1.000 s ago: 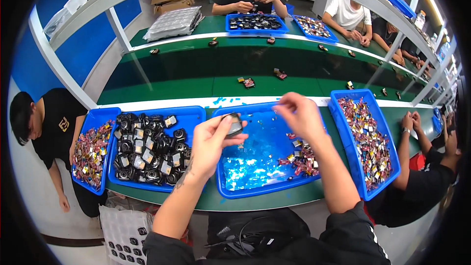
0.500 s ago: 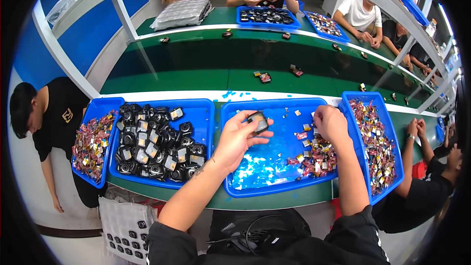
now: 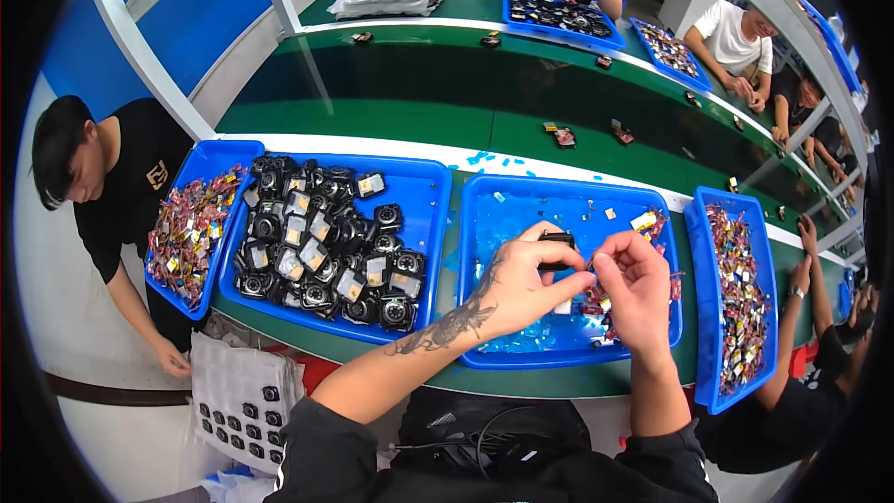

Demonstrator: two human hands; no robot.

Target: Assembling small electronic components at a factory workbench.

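Green conveyor bench (image 3: 372, 121): long, running across the room, with other people seated on its far side and at both ends.

Blue tray, middle-left (image 3: 424, 224): heaped with small black round-faced parts (image 3: 317, 251), many carrying pale square inserts.

Blue tray, centre (image 3: 521, 214): mostly bare floor under crinkled clear film, with a drift of small foil-coloured pieces (image 3: 652, 224) along its right side.

Blue trays, far left (image 3: 209, 163) and far right (image 3: 712, 391): both filled with similar mixed red and gold pieces.

Left hand (image 3: 521, 289): tattooed forearm, fingers closed around a small black part (image 3: 557, 240) held above the centre tray.

Right hand (image 3: 638, 284): fingertips drawn together against that part's right edge, apparently pinching something tiny; too small to make out.

Small black part, handling estimate: light, rigid moulded plastic, unlikely to flex. Smooth sides could slip, so hold by the outer rim between thumb and forefinger, keeping pressure off the face and any fitted insert, which looks the more delicate portion.
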